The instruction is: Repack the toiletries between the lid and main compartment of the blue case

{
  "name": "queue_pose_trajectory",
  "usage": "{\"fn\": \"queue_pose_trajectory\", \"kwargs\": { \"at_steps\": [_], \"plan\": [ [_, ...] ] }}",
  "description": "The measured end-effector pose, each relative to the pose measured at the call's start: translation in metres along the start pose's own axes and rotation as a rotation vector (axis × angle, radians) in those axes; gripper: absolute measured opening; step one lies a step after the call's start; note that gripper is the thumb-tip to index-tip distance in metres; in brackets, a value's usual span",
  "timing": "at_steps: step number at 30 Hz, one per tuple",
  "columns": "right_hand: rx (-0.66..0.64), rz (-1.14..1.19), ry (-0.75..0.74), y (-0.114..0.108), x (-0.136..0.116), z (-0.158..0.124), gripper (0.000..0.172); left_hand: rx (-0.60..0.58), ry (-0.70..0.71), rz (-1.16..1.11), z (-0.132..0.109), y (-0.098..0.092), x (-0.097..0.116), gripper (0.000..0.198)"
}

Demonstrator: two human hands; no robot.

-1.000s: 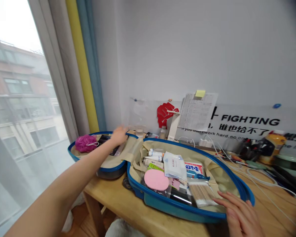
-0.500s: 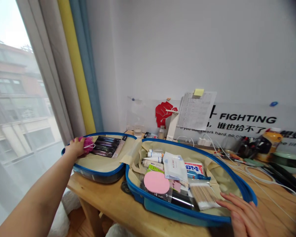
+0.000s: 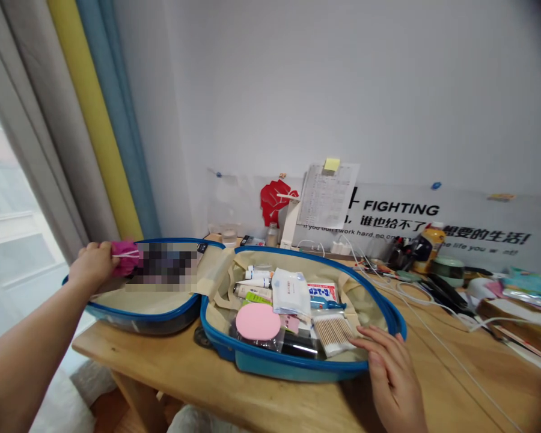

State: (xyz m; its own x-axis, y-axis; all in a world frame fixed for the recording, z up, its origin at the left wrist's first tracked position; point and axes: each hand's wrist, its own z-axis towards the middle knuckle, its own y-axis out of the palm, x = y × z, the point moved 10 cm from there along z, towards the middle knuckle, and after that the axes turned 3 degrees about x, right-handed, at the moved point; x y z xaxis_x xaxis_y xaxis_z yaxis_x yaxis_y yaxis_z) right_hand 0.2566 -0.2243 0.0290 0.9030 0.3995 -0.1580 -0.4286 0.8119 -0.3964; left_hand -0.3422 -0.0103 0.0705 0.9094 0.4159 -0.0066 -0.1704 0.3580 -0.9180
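Note:
A blue-rimmed hard suitcase (image 3: 293,370) lies opened flat on the wooden desk. At the far left of its left half, my left hand (image 3: 92,264) is closed on a pink bath puff (image 3: 125,258) with a white cord. Beside it lies a dark flat pack (image 3: 162,266), blurred out. My right hand (image 3: 392,367) rests at the right half's front right rim, fingers extended, fingertips close to a bag of cotton swabs (image 3: 332,335). Also in that half are a pink oval pad (image 3: 258,322), a white packet (image 3: 291,291), a blue tube (image 3: 327,302) and several other tubes.
Behind the case stand a small jar (image 3: 272,234) and a white desk lamp (image 3: 291,224). White cables (image 3: 415,291) run across the desk (image 3: 460,367) at right, near an orange-labelled bottle (image 3: 429,248) and a green-lidded jar (image 3: 448,270). Curtains (image 3: 103,120) hang at left.
The view has swung right, so the case appears further left. My left hand still grips the pink bath puff at the left half's edge. My right hand stays at the rim by the swabs.

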Motion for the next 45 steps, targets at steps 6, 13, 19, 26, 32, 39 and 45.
{"fn": "queue_pose_trajectory", "kwargs": {
  "at_steps": [6, 13, 19, 26, 32, 39, 45],
  "plan": [
    [-0.001, 0.005, 0.028, 0.001, 0.002, -0.002, 0.028, 0.162, 0.178, -0.244, 0.000, -0.061, 0.082, 0.022],
    [-0.042, -0.057, 0.042, -0.001, -0.003, -0.017, 0.033, 0.154, 0.583, -0.585, -0.066, -0.115, 0.245, 0.016],
    [-0.053, -0.037, 0.101, 0.000, 0.002, -0.024, 0.036, 0.016, 0.932, -0.768, -0.164, -0.135, 0.376, 0.017],
    [-0.033, -0.020, 0.089, 0.000, 0.000, -0.024, 0.035, -0.098, 1.102, -0.765, -0.237, -0.113, 0.464, 0.018],
    [-0.039, -0.021, 0.080, 0.001, -0.001, -0.024, 0.036, -0.195, 1.186, -0.699, -0.259, -0.087, 0.480, 0.023],
    [-0.041, -0.021, 0.099, 0.001, 0.003, -0.025, 0.036, -0.234, 1.270, -0.733, -0.256, -0.096, 0.468, 0.060],
    [-0.035, -0.049, 0.051, 0.002, 0.004, -0.025, 0.034, -0.186, 1.148, -0.752, -0.217, -0.112, 0.412, 0.049]
  ]
}}
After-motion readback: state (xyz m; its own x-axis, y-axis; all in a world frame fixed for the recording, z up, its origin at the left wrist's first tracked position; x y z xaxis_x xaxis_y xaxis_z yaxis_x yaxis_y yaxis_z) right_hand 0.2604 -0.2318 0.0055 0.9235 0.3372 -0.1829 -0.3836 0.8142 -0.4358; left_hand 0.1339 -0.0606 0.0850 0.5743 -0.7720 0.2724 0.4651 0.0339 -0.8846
